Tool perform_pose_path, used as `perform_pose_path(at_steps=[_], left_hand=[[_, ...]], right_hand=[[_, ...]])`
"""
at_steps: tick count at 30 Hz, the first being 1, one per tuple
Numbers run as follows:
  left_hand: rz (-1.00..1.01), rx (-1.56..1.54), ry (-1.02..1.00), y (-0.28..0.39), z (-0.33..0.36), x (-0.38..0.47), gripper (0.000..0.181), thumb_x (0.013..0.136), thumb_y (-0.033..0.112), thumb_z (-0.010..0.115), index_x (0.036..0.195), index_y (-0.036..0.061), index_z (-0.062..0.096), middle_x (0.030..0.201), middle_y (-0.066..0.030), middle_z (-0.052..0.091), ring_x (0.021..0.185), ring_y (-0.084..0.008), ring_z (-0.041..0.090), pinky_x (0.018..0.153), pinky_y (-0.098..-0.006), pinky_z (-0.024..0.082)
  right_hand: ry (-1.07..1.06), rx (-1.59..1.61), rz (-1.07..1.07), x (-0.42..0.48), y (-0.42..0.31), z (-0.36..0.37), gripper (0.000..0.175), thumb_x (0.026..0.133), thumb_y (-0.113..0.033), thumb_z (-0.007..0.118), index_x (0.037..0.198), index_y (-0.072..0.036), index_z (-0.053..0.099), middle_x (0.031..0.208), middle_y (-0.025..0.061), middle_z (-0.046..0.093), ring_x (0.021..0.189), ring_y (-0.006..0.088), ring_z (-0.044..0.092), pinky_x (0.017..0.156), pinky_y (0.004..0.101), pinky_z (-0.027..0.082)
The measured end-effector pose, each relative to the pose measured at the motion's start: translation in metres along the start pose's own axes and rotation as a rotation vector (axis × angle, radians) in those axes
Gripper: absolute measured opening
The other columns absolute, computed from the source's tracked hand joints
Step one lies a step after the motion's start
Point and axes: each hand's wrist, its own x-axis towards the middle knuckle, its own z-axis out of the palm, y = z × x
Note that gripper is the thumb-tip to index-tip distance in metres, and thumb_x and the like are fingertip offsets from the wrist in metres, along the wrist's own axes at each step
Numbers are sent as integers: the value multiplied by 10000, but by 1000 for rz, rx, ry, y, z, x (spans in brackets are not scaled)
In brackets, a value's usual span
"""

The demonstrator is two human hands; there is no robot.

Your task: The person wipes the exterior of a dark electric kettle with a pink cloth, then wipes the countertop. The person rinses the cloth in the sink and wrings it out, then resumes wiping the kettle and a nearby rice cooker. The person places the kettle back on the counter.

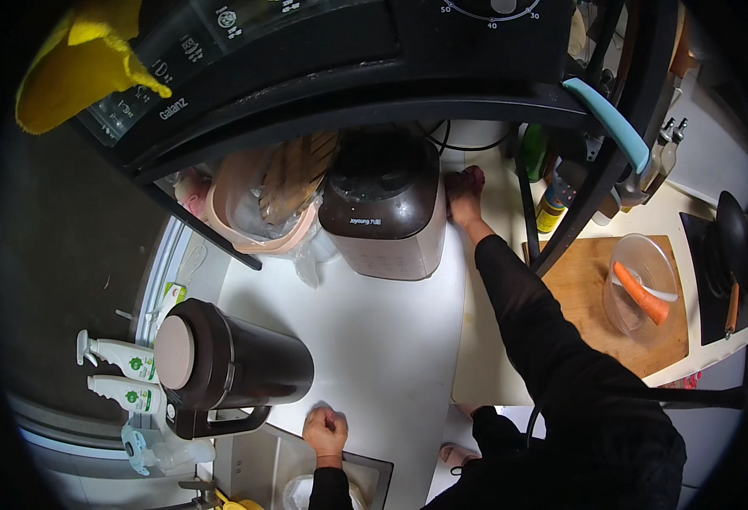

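Note:
My right hand point(466, 194) is at the side of a brown and beige Joyoung kitchen appliance point(386, 245), close against its housing. Its fingers are partly in shadow, and whether they grip anything is unclear. Resting on the white countertop point(374, 344), my left hand point(326, 430) is curled into a fist with nothing visible in it. Just beyond that fist stands a dark brown lidded jug point(265, 360) with a large handle and a beige round cap. My left hand is near the handle, apart from it.
Overhead hangs a black Galanz oven point(284, 70) on a black metal rack point(361, 108). A pink basin point(218, 210) stands left of the appliance. A cutting board point(565, 299) bears a clear bowl point(625, 331) with a carrot point(641, 293). White bottles point(125, 395) line the window; a sink point(256, 462) lies below.

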Motion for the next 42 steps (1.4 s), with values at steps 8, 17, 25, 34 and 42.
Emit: perform_pose_path(at_steps=[8,17,25,34,42], left_hand=[[-476,-909,-41,47,32,72,283,910,284,539,1026,36,611,961,-39,609,887,-144,569,786,-312,456],[-640,-1324,-196,118,130,238,624,950,542,348,1388,98,362,1413,-7,398,1310,-157,320,1036,-394,242],[-539,-1381,-232,130,121,225,550,949,550,378,1301,132,437,1298,11,459,1194,-137,379,1005,-423,272],[-625,-1382,-50,133,58,115,540,953,475,426,1369,132,391,1414,-42,383,1281,-198,351,1051,-459,234],[-642,-1442,13,131,6,24,504,974,341,395,1359,17,385,1363,-112,456,1233,-249,443,1042,-363,326]], right_hand=[[-141,1006,589,32,-24,-10,391,896,-448,494,754,-102,608,500,-3,457,265,146,280,228,302,226],[-65,1285,389,9,-15,11,321,908,-266,486,1138,-65,583,1022,68,624,896,167,570,781,263,452],[30,1284,436,-9,-22,13,326,926,-195,471,1218,-72,548,1184,65,568,1068,175,526,932,272,403],[-108,1186,538,-106,-64,-7,310,929,-209,466,1199,-74,538,1123,54,571,1031,165,512,923,291,387],[-217,1149,656,-190,-88,-31,354,950,-195,477,1277,-60,475,1171,64,569,1065,164,525,957,290,393]])
